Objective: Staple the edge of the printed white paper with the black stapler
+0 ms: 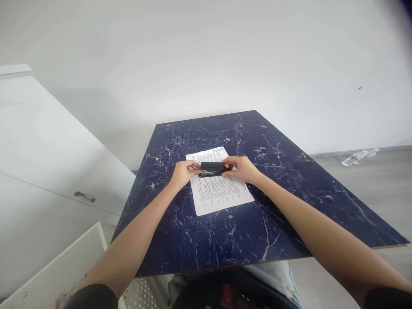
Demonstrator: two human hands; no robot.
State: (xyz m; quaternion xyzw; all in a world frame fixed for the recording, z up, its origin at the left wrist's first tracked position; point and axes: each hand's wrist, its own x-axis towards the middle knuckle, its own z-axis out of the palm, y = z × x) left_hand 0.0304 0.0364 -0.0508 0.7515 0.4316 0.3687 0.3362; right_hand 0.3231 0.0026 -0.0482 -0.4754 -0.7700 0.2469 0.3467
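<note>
A black stapler [211, 168] with an orange part at its right end is held level above printed sheets of paper [222, 193]. My left hand [186, 172] pinches the stapler's left end between thumb and fingers. At the orange end, my right hand [242, 168] grips it with fingers closed round that end. The paper lies slightly turned on the table beneath both hands, its upper middle part covered by the stapler. Whether the stapler touches the paper I cannot tell.
The dark blue marbled table [206, 249] has a small dark object [262, 148], perhaps a box of staples, at right of the paper. A white cabinet [58, 171] and a white perforated basket [80, 253] stand at left. A clear plastic item [358, 157] lies on the floor.
</note>
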